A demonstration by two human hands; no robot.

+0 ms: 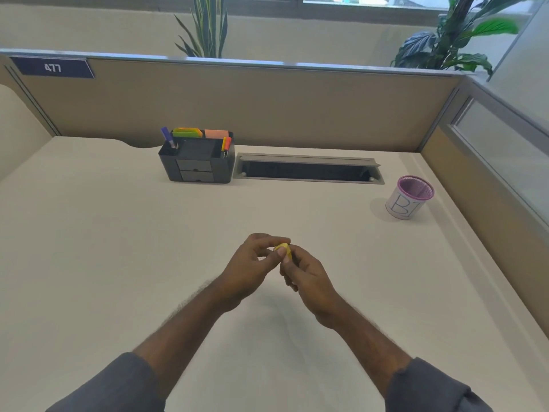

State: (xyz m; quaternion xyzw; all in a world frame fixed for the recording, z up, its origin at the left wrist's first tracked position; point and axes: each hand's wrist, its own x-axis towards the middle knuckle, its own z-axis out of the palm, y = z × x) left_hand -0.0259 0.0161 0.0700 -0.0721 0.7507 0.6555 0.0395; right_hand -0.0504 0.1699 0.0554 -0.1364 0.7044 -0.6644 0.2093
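A small yellow object (283, 249), perhaps a folded sticky note, is held above the middle of the beige desk (118, 233). My left hand (252, 269) pinches it from the left with thumb and fingertips. My right hand (306, 278) pinches it from the right, its other fingers curled. Most of the yellow object is hidden by my fingers.
A black desk organiser (197, 162) with markers and coloured sticky notes stands at the back. To its right is an open cable slot (309, 171). A pink mesh cup (408, 197) labelled "B1" stands at the right. Partition walls (267, 105) bound the desk's back and right.
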